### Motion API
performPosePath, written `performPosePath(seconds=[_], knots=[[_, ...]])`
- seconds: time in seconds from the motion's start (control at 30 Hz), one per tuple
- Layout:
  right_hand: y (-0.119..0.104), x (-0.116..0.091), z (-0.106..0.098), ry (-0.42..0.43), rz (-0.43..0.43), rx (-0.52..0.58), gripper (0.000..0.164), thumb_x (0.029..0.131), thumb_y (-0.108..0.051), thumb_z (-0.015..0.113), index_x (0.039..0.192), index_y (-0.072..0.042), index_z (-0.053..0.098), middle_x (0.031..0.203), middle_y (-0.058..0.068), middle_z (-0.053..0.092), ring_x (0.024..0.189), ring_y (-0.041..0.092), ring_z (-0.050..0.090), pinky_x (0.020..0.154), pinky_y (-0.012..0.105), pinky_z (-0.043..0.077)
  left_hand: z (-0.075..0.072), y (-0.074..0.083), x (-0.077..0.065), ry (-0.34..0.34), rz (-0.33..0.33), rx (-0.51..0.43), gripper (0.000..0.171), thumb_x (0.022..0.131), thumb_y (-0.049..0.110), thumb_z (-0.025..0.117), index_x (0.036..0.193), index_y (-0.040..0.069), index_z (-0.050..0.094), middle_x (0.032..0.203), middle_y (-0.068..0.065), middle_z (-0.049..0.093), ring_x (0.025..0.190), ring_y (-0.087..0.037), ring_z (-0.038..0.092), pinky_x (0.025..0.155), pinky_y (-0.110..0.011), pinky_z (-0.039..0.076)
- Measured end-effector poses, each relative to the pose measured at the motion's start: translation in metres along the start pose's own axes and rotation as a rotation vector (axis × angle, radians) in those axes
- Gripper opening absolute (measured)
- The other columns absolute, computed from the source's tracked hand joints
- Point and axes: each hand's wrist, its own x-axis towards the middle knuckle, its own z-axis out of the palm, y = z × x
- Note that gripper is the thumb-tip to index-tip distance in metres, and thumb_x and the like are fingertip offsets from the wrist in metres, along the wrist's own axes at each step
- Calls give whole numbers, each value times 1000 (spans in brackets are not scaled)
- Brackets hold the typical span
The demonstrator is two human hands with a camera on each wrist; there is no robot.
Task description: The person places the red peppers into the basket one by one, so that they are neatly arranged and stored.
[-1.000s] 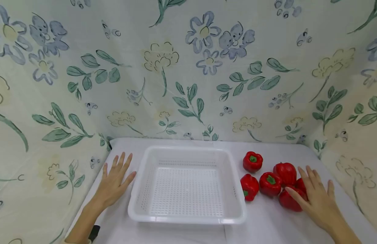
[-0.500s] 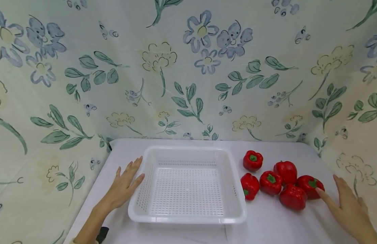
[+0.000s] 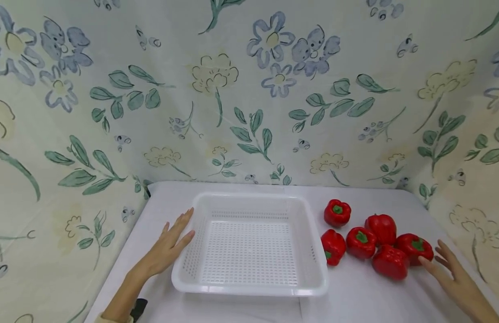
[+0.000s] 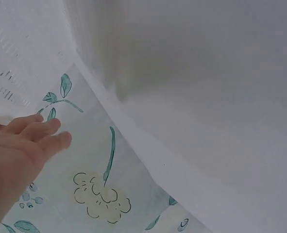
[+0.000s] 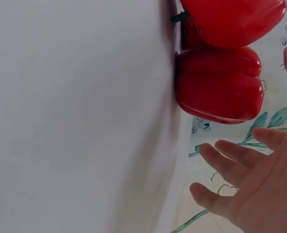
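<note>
A white plastic basket (image 3: 249,289) with a perforated floor stands mid-table. Beside its left rim my left hand (image 3: 166,251) is held with fingers extended, fingertips at the rim; contact cannot be made out. The left wrist view shows the same hand (image 4: 22,155) holding nothing. Several red bell peppers with green stems are grouped right of the basket. Closest to my right hand (image 3: 453,278) is the outermost pepper (image 3: 413,249), near the thumb. In the right wrist view, that hand (image 5: 260,179) has spread, slightly bent fingers, apart from the pepper (image 5: 218,90).
A white cloth covers the table (image 3: 354,300). Floral fabric (image 3: 249,112) hangs behind it and along both sides. One pepper (image 3: 333,246) lies against the basket's right side, and another (image 3: 337,213) stands farther back.
My left hand has come right, up to the basket's left rim. Rightward, my right hand has shifted from above the peppers, uncovering the outermost one. Basket and peppers stay put.
</note>
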Motion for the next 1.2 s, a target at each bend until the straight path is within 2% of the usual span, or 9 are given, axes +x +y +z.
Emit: performPosePath(seconds=[0.17,0.47,0.67,0.87,1.07,1.2], knots=[[3,2,2,-23,-24,15,107,102,-69,38,156,-4,-30,159,43,-16,144,69,5,98,85,36,3,0,2,-57,-15,-131,65,112,39,39,168,28,8,175,-11,11,160,-43,17,126,-69,18],[4,8,8,-17,-11,29,108,102,-68,38,156,-4,-29,159,43,-16,145,69,4,100,86,32,7,2,1,-90,-63,-286,63,114,38,31,168,31,-1,176,-8,1,161,-44,9,126,-69,16],[5,12,10,-37,-8,44,109,102,-68,40,156,-3,-29,158,44,-17,144,70,2,100,87,30,10,2,1,-88,-72,-309,63,114,39,29,168,29,-1,176,-9,-2,161,-43,3,126,-69,7],[9,15,13,-50,-73,59,108,104,-64,42,155,-2,-30,156,48,-16,140,74,7,101,85,32,9,3,1,-99,-78,-306,60,114,35,28,168,29,2,176,-6,0,162,-39,2,128,-67,5],[7,16,15,2,-115,69,107,104,-60,46,158,-4,-27,158,46,-14,141,74,8,100,84,33,7,7,1,-109,-76,-299,59,114,36,27,168,28,3,176,-7,0,162,-39,2,128,-67,5],[3,19,16,56,-121,48,107,103,-60,49,161,-4,-21,158,49,-2,139,73,16,99,83,37,7,9,0,-110,-84,-293,59,114,36,28,168,28,5,176,-8,0,162,-40,1,128,-67,4]])
